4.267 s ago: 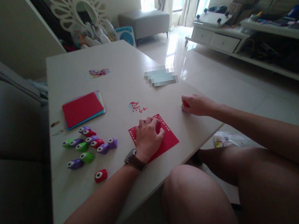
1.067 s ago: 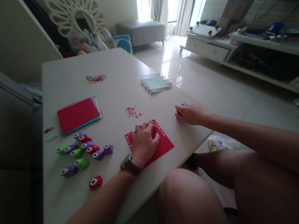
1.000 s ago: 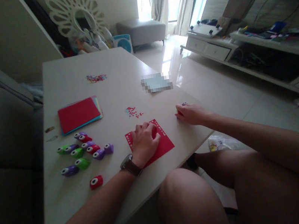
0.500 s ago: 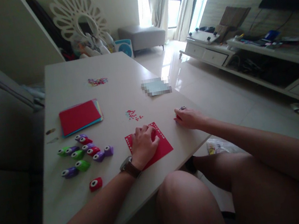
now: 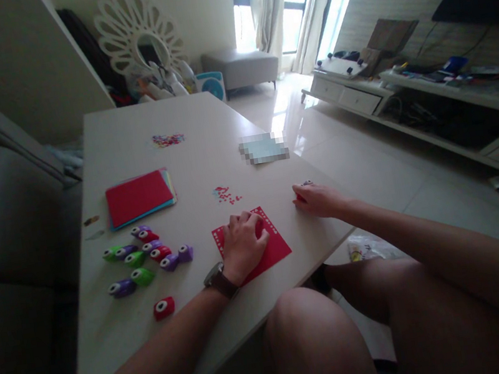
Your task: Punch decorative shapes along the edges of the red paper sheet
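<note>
My left hand (image 5: 243,245), with a watch at its wrist, rests with bent fingers on a red sheet (image 5: 275,247) that has small cut-outs along its edges. Something dark red shows between thumb and forefinger, too hidden to make out. Near the table's right edge, my right hand (image 5: 318,200) is closed round a small red punch (image 5: 299,197), mostly covered by the fingers. Small red and pale paper bits (image 5: 228,195) lie beyond the sheet. To the left stand several purple, green and red punches (image 5: 142,276), with one red punch (image 5: 163,308) nearer me.
A stack of coloured sheets (image 5: 140,198), red on top, lies at the table's left. Farther back is a pile of colourful bits (image 5: 168,140). A blurred pale item (image 5: 263,148) lies by the right edge of the white table (image 5: 191,117). My knees are below the near edge.
The view has shifted slightly, so the table and its things appear a little lower and farther right. Both hands keep their places and their hold.
</note>
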A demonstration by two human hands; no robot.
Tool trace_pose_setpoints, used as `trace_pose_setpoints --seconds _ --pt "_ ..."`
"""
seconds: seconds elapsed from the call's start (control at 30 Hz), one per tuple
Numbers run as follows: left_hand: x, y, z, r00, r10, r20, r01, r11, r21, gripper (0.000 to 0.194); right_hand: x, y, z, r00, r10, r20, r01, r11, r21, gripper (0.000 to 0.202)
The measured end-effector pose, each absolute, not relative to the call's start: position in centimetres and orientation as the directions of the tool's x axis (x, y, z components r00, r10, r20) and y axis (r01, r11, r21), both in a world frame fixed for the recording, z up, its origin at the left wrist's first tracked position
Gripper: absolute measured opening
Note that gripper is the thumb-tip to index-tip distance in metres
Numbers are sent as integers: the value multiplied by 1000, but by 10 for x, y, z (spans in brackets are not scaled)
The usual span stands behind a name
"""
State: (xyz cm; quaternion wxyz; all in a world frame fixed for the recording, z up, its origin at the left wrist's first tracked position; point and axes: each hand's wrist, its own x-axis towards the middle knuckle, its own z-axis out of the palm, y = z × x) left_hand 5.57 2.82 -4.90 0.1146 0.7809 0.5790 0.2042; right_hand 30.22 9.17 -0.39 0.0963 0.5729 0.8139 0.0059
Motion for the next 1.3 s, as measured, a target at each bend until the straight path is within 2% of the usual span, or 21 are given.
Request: trace_pose_setpoints --seconds 0.23,0.63,0.9,1.3 --pt "55 28 -50 244 953 178 859 -298 418 15 305 92 -1 -380 922 -79 912 387 135 23" --pt "56 28 -47 239 958 160 865 -285 414 15 304 95 -2 -369 919 -140 915 386 121 25" --pt "56 28 -48 239 958 161 867 -285 408 16 299 92 3 -338 921 -191 914 370 164 31" --pt "55 28 -48 250 952 175 859 -302 413 18 290 98 -1 -346 917 -197 909 379 171 29"
